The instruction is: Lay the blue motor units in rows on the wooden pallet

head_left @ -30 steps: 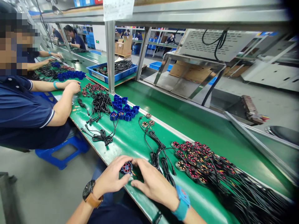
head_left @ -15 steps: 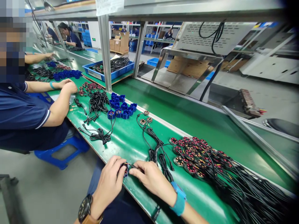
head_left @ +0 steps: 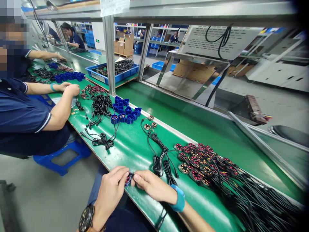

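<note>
Above the near bench edge, my left hand [head_left: 112, 190] is closed round a small blue plastic housing [head_left: 130, 181] with a motor stator [head_left: 127, 179] with red windings inside it. The thumb and fingers of my right hand [head_left: 153, 187] pinch at the housing's right side, on the motor's black cable; the fingertips partly hide the grip. A cable plug [head_left: 161, 222] hangs at the bench edge below my right wrist. Coiled black cables [head_left: 158, 164] lie just beyond my right hand, leading to several copper-coloured stators [head_left: 147, 127].
A large pile of red-wound stators [head_left: 196, 161] with black cables spreads right on the green bench [head_left: 135, 148]. Several blue housings [head_left: 129, 118] and another cable pile [head_left: 100, 104] stand further left. A co-worker's arm [head_left: 60, 109] is at the left, near a blue stool [head_left: 62, 158].
My right hand has shifted slightly left, closer against the housing. The coloured wires that showed between my hands are now hidden, and the stator's red face shows more.
</note>
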